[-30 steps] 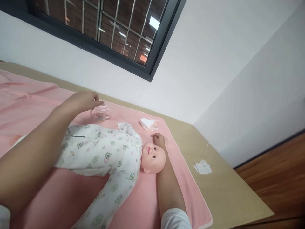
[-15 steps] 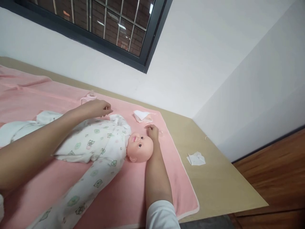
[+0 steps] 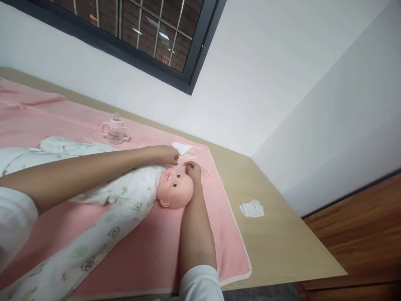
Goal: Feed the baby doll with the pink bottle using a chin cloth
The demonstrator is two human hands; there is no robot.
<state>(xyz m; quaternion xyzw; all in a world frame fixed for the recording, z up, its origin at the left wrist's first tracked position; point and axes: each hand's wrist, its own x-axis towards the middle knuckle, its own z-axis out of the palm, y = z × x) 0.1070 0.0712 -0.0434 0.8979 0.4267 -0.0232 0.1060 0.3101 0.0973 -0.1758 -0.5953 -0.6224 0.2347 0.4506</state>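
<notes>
A baby doll (image 3: 176, 189) in a white patterned outfit lies on its back on a pink blanket (image 3: 150, 251), its head toward the right. My left hand (image 3: 169, 154) is closed, fingers curled, just above the doll's head and shoulder. My right hand (image 3: 193, 170) is also closed, beside the top of the head, with the forearm passing along it. The fingertips of both hands come close together; anything small between them is too small to make out. Right behind them lie a white tissue (image 3: 182, 148) and a clear plastic wrapper (image 3: 190, 155).
A pink two-handled baby bottle (image 3: 115, 130) stands at the blanket's back edge. A folded white tissue (image 3: 252, 208) and a small white hooked piece (image 3: 268, 182) are on the wooden table (image 3: 282, 251). The wall and a barred window (image 3: 150, 37) rise behind.
My left hand has moved right, from over the doll's chest beside the bottle to near my right hand. The bottle now shows fully. My right hand stays by the head.
</notes>
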